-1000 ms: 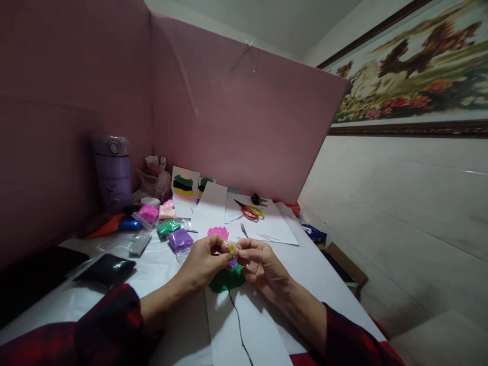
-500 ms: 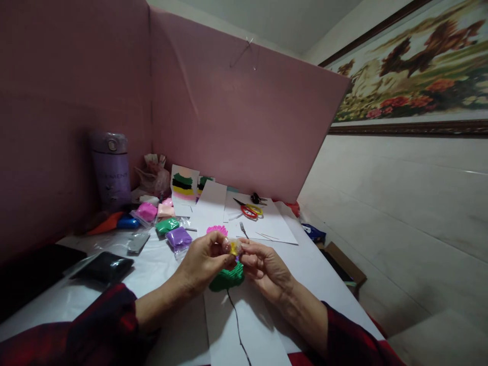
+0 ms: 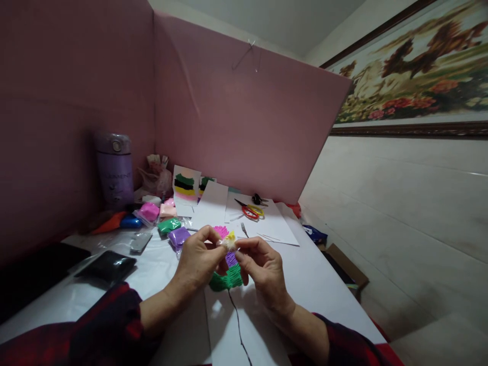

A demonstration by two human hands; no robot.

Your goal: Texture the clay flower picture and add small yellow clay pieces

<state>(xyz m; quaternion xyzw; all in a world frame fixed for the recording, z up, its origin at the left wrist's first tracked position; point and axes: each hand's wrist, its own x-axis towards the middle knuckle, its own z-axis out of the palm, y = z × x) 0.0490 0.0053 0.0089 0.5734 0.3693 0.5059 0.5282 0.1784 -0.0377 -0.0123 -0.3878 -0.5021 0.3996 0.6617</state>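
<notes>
My left hand (image 3: 198, 259) and my right hand (image 3: 267, 269) pinch a small clear plastic bag (image 3: 230, 244) between thumbs and fingertips. Something yellow, which looks like modelling clay, shows at the top of it. Just below lies a textured clay piece on white paper, partly covered by my fingers. Its green clay (image 3: 233, 278) is nearest me, purple clay (image 3: 231, 260) sits in the middle, and pink clay (image 3: 221, 232) is at the far end. A thin dark line (image 3: 238, 323) runs from the green part toward me.
Bagged clay in purple (image 3: 178, 237), green (image 3: 169, 225) and black (image 3: 107, 268) lies on the left, before a purple tumbler (image 3: 115, 173). Red-and-yellow scissors (image 3: 250, 211) and a fork (image 3: 244, 230) rest on white sheets farther back. A pink partition (image 3: 236, 117) stands behind.
The plastic bag has turned in my fingers, its yellow now at the top. My right hand has shifted slightly, and more of the purple clay shows.
</notes>
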